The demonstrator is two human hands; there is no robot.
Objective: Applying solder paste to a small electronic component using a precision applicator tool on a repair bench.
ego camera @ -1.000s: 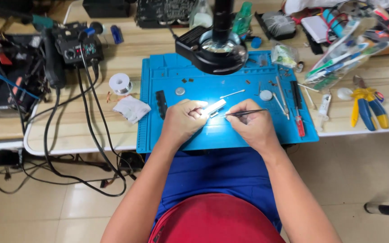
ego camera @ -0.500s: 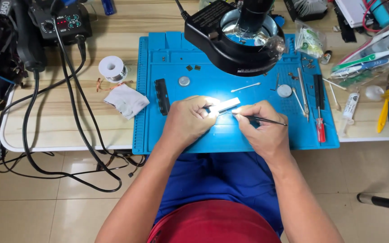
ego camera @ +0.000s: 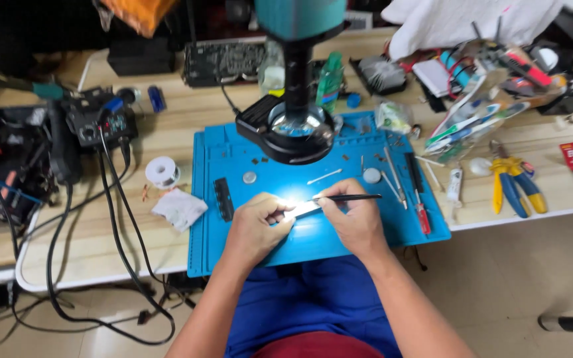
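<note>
My left hand (ego camera: 254, 225) pinches a small brightly lit white part (ego camera: 305, 209) flat on the blue work mat (ego camera: 233, 166). My right hand (ego camera: 356, 222) grips thin black tweezers (ego camera: 353, 197), whose tip touches the white part from the right. Both hands rest on the mat's near middle, just below the black ring-lit magnifier head (ego camera: 293, 129) on its dark column. The glare hides the part's detail.
On the mat lie a black strip (ego camera: 223, 199), two round cells (ego camera: 249, 177), a white stick (ego camera: 324, 176), tweezers and a red screwdriver (ego camera: 419, 195). A solder spool (ego camera: 162, 171), white cloth (ego camera: 178, 208), soldering station (ego camera: 97, 122) with cables stand left; yellow-blue pliers (ego camera: 515, 185) lie right.
The view has pulled back and tilted up, so more of the far desk shows. Both hands stay on the white part, with the tweezers held flatter.
</note>
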